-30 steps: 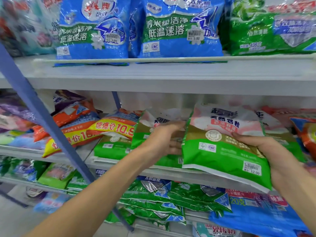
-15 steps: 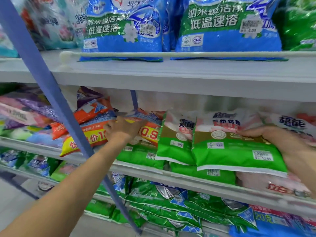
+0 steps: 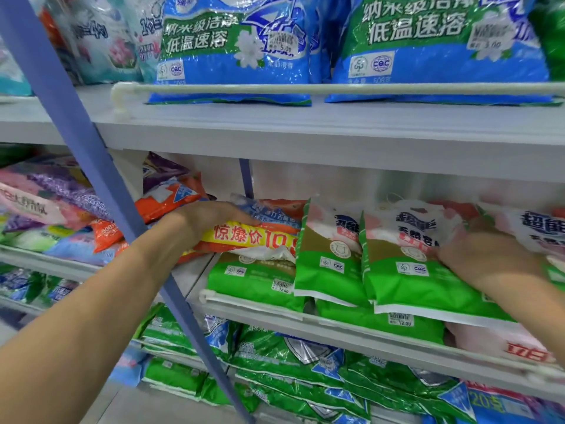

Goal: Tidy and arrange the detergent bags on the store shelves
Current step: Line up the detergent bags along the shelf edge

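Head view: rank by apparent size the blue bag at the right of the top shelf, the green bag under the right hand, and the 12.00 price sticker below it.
1. Blue bag, largest, though cropped by the frame.
2. Green bag, partly covered by the right hand.
3. Price sticker, by far the smallest.

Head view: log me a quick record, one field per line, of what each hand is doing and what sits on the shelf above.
left hand: lies on orange bag, fingers fairly straight
right hand: on green bag; blurred, grip unclear
middle shelf: holds both bags
above: blue bags upright behind a rail
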### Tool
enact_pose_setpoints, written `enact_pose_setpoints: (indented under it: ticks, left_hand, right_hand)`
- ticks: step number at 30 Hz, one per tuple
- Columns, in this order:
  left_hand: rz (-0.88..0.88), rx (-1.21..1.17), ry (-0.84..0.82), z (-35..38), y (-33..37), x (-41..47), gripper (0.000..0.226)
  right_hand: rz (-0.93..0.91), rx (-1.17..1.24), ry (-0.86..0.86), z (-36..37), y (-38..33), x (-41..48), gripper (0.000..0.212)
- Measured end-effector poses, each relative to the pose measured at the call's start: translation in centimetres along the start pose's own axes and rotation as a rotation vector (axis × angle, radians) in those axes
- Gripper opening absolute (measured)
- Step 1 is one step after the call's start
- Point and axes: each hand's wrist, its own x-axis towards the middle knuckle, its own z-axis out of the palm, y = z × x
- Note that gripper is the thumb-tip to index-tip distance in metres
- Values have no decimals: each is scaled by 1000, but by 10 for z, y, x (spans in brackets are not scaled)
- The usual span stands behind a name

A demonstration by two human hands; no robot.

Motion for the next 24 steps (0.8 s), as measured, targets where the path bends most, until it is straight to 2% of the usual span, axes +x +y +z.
enact_pose_setpoints:
  ticks: [2, 4, 7, 9, 12, 14, 16, 18, 20, 22, 24]
  left_hand:
    - [37, -80, 62, 6, -2, -6, 54]
    - [147, -152, 196, 13, -6, -14, 58]
    - [315, -244, 309, 18, -11, -38, 70]
    - [431, -368, 279, 20, -13, -51, 76]
    - [467, -552, 257, 20, -18, -71, 75]
    - [503, -629, 223, 18, -28, -83, 78]
    - [528, -694, 191, 14, -38, -96, 88]
    - [556, -724, 147, 8, -45, -110, 84]
    - [570, -768, 60, 5, -52, -124, 67]
    - [566, -806, -29, 9, -58, -136, 51]
    - [572, -782, -109, 15, -64, -146, 67]
  right_hand:
    - [-91, -53, 25, 7, -19, -2, 39]
    - [-202, -51, 119, 10, -28, -10, 37]
    - [-409, 152, 145, 9, -50, -37, 34]
    - [-483, 445, 16, 9, -73, -55, 37]
    - [-416, 880, -373, 9, -101, -71, 56]
    - [-354, 977, -538, 13, -116, -68, 85]
    - [-336, 988, -604, 15, -127, -66, 111]
    - [-315, 1039, -632, 21, -136, -66, 118]
    - [-296, 1076, -697, 27, -144, -70, 98]
    - [-312, 1085, -794, 30, -148, -77, 64]
    - [-326, 1119, -896, 31, -148, -83, 45]
